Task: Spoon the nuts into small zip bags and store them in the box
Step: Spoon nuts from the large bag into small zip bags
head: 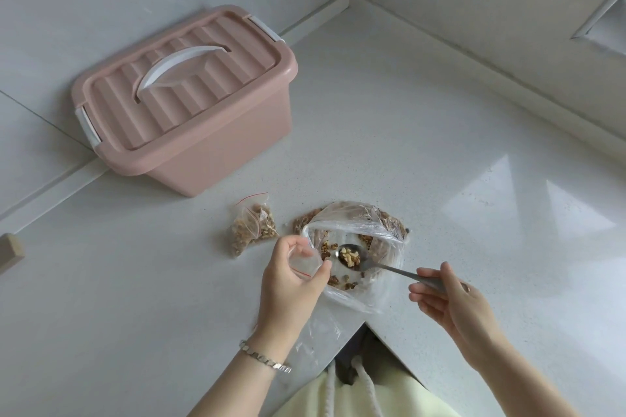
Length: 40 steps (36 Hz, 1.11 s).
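My left hand pinches a small empty zip bag with a red stripe, its mouth turned toward the spoon. My right hand grips the handle of a metal spoon, whose bowl carries walnut pieces just right of the zip bag. Under the spoon lies a large clear plastic bag of nuts, open at the top. Two filled small zip bags lie on the counter to the left. A pink box with its lid shut and a white handle stands at the back left.
The white counter meets tiled walls at the back and right, and its front edge makes an inward corner near my body. More clear plastic lies under my left wrist. A beige block sits at the far left edge.
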Each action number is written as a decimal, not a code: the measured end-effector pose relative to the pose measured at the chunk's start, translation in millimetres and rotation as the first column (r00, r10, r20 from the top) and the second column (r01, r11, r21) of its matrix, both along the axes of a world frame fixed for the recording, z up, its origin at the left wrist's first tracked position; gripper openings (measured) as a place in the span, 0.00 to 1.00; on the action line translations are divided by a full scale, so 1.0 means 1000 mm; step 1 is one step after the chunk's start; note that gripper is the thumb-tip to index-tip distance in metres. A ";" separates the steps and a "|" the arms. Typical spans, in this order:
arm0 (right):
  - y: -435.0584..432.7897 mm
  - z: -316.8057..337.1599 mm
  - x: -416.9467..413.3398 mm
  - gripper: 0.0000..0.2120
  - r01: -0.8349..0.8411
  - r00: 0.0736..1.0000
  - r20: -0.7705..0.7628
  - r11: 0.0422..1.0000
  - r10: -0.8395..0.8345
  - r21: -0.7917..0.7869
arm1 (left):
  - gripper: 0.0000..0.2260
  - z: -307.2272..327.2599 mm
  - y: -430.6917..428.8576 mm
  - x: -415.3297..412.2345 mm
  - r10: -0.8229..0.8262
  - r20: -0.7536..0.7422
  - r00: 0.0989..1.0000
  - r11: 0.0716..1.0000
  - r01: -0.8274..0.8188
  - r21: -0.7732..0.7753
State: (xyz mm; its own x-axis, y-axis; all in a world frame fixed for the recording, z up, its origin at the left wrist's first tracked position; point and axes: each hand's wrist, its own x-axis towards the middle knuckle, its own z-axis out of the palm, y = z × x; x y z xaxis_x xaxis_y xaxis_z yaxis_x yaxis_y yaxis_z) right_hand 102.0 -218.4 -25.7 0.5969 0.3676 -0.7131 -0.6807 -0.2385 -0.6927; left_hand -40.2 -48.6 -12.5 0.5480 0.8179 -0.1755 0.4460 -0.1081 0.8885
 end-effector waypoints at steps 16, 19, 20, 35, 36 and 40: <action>0.021 0.071 -0.027 0.27 -0.158 0.767 0.641 0.978 0.033 0.139 | 0.15 0.007 -0.006 0.028 -0.035 -0.010 0.999 0.999 0.035 0.000; 0.019 0.073 -0.034 0.23 -0.221 0.648 0.754 0.974 0.111 0.047 | 0.13 0.007 -0.005 0.029 -0.031 -0.006 0.999 0.999 0.031 0.008; 0.018 0.073 -0.035 0.22 -0.241 0.598 0.789 0.970 0.139 0.012 | 0.13 0.006 -0.004 0.028 -0.030 -0.008 1.000 1.000 0.030 0.005; 0.007 0.007 -0.014 0.17 -0.128 0.753 0.633 0.984 0.180 -0.127 | 0.15 0.004 0.005 -0.001 0.064 -0.038 0.997 0.998 -0.063 0.022; 0.007 0.000 -0.013 0.14 -0.134 0.760 0.621 0.981 0.191 -0.137 | 0.15 0.004 0.006 -0.003 0.069 -0.042 0.997 0.997 -0.068 0.024; 0.011 -0.017 -0.012 0.12 -0.152 0.768 0.602 0.975 0.219 -0.161 | 0.14 0.005 0.010 -0.010 0.089 -0.046 0.995 0.996 -0.088 0.027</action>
